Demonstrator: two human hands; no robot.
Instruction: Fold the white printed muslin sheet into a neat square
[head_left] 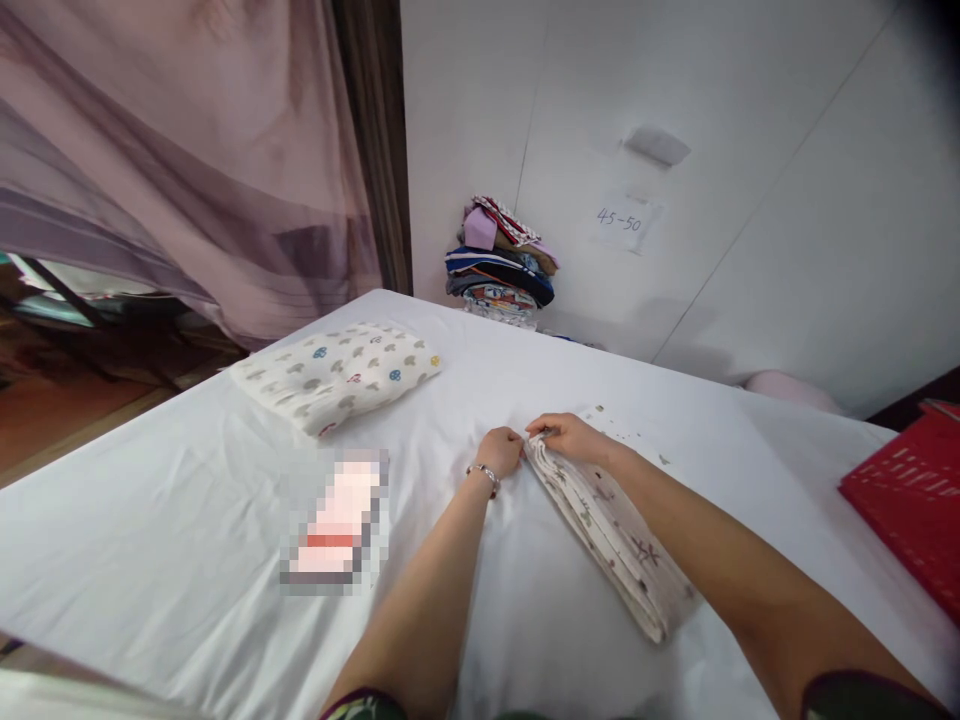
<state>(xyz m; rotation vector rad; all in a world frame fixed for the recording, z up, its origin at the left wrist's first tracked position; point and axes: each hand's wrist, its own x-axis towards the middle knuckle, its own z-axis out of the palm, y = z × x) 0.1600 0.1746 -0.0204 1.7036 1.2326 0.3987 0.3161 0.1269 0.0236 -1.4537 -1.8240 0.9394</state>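
A folded cream cloth with a faded plant print (607,530) lies slantwise on a white-sheeted bed, its layered edge facing left. My right hand (568,437) grips the far end of it, with the fingers curled over the top corner. Close beside it, my left hand (502,452), with a bracelet on the wrist, has its fingers closed in a pinch at the same corner. Its fingertips are partly hidden, but they meet the cloth's edge. Just beyond my right forearm, a white piece with small green prints (607,422) shows on the bed.
A mushroom-print pillow (345,375) rests at the far left of the white sheet (187,500). Nearer lies a pixelated phone-like object (337,520). Folded clothes (501,265) are stacked against the white wall. A red object (907,490) stands at right; a pink curtain (187,150) hangs at left.
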